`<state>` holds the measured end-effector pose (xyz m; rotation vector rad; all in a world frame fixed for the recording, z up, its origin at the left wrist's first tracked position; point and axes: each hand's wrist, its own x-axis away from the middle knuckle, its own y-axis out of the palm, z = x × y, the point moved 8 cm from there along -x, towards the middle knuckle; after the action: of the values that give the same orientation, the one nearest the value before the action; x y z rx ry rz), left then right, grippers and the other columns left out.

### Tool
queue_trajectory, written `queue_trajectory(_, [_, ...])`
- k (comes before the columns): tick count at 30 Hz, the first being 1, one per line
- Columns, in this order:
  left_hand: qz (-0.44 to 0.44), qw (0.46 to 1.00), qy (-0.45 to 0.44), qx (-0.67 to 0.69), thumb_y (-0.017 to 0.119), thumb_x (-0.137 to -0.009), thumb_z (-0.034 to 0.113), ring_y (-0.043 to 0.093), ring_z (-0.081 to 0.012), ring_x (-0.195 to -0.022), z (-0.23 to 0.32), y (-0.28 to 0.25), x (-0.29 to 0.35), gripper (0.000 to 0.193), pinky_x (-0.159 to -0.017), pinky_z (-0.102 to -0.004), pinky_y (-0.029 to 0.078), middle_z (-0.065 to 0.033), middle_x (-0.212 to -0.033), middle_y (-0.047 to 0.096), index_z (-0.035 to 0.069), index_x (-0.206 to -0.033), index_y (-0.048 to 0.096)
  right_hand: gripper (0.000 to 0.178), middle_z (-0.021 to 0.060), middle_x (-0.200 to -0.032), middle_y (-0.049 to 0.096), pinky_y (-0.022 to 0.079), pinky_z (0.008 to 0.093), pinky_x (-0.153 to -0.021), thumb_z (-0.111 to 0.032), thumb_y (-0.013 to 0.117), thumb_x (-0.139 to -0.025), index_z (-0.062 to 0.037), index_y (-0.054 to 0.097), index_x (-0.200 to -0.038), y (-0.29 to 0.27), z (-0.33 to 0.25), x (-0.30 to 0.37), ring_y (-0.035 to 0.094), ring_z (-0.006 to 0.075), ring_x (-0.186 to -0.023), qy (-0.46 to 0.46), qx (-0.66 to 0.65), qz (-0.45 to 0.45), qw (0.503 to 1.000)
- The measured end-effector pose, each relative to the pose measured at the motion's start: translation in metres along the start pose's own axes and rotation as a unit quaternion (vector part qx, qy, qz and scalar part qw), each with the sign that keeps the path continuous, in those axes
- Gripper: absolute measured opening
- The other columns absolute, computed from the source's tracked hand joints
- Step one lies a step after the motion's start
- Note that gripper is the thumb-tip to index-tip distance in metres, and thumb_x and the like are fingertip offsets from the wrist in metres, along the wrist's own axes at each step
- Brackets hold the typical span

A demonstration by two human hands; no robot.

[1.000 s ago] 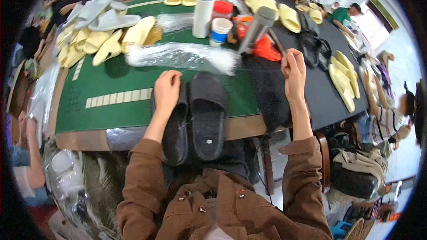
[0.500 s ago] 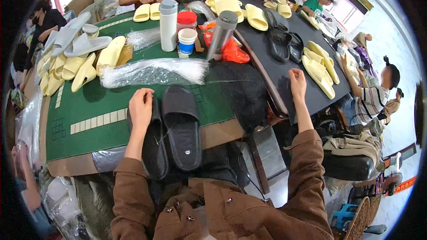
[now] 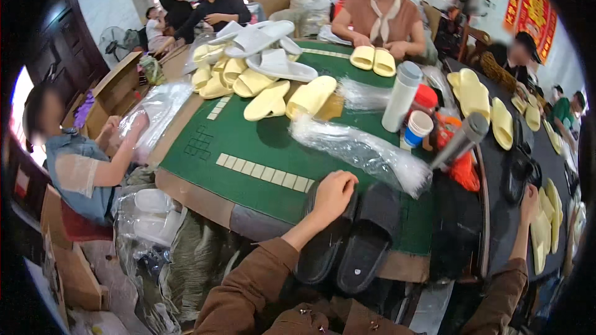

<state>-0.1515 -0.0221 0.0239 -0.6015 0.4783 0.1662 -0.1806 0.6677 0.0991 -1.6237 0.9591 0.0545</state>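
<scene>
1. Left hand (image 3: 334, 197): fingertips together over the black slippers (image 3: 371, 236); any held item unclear. A rearward nudge could tip these, overhanging the bench (image 3: 192, 193) edge.
2. Right hand (image 3: 529, 205), well rightward: grip cannot be told. An inward swing could topple the tumbler (image 3: 458, 144) ahead, between hands.

The view is swinging toward the left, and the left hand (image 3: 333, 196) is now showing farther right in it. Out to the right of that hand, the right hand (image 3: 529, 205) is shifting outward, now overlapping the edge of the yellow slippers (image 3: 539, 245) where a gap was showing earlier. Well left of the left hand, a seated person in blue (image 3: 81, 170) is coming into fuller view, while beyond the right hand, the striped shirt is slipping out of sight.
</scene>
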Motion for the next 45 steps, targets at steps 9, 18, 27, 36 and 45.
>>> queue_trajectory(9, [-0.002,1.000,-0.027,-0.014,0.059,-0.089,0.006,0.061,-0.0265,-0.076,0.003,0.002,-0.002,0.010,-0.068,-0.0358,0.048,-0.0102,-0.085,0.063,0.004,-0.095,0.067,0.074,0.0195,-0.135,0.054,0.040,0.0440,-0.103,-0.059,0.045,-0.094,-0.0026,0.045,-0.141,0.044,0.013,-0.057,0.052,0.0347,-0.125,0.018,0.126,-0.034,0.991])
queue_trajectory(18, [-0.018,0.999,-0.044,-0.008,0.060,-0.087,0.003,0.062,-0.0255,-0.078,0.004,0.006,-0.006,0.009,-0.069,-0.0352,0.048,-0.0098,-0.083,0.064,0.003,-0.093,0.067,0.069,0.0186,-0.136,0.054,0.038,0.0469,-0.104,-0.058,0.045,-0.093,-0.0105,0.044,-0.143,0.083,0.047,-0.095,0.050,0.0378,-0.126,0.087,0.076,-0.141,0.983])
queue_trajectory(27, [-0.032,0.996,-0.080,-0.013,0.059,-0.088,0.006,0.062,-0.0250,-0.077,0.007,0.004,-0.006,0.009,-0.068,-0.0353,0.049,-0.0085,-0.082,0.063,0.003,-0.092,0.067,0.053,0.0229,-0.126,0.059,0.043,0.0506,-0.097,-0.043,0.044,-0.097,-0.0081,0.051,-0.136,0.091,0.058,-0.097,0.054,0.0419,-0.117,0.094,0.123,-0.128,0.980])
queue_trajectory(36, [0.001,1.000,-0.029,-0.006,0.061,-0.089,0.006,0.062,-0.0220,-0.076,0.003,0.006,-0.005,0.010,-0.066,-0.0325,0.049,-0.0079,-0.083,0.065,0.004,-0.094,0.069,0.047,0.0283,-0.123,0.058,0.042,0.0480,-0.098,-0.023,0.049,-0.094,0.0054,0.049,-0.131,0.053,0.061,-0.040,0.053,0.0434,-0.118,0.005,0.087,-0.102,0.991])
queue_trajectory(45, [-0.022,0.999,-0.046,0.011,0.060,-0.087,0.006,0.058,-0.0265,-0.076,0.008,0.000,-0.004,0.009,-0.069,-0.0384,0.047,-0.0083,-0.083,0.063,0.004,-0.092,0.067,0.043,0.0259,-0.125,0.057,0.039,0.0426,-0.102,0.001,0.048,-0.087,0.0055,0.051,-0.129,-0.040,0.008,0.110,0.051,0.0417,-0.120,-0.060,-0.091,-0.153,0.982])
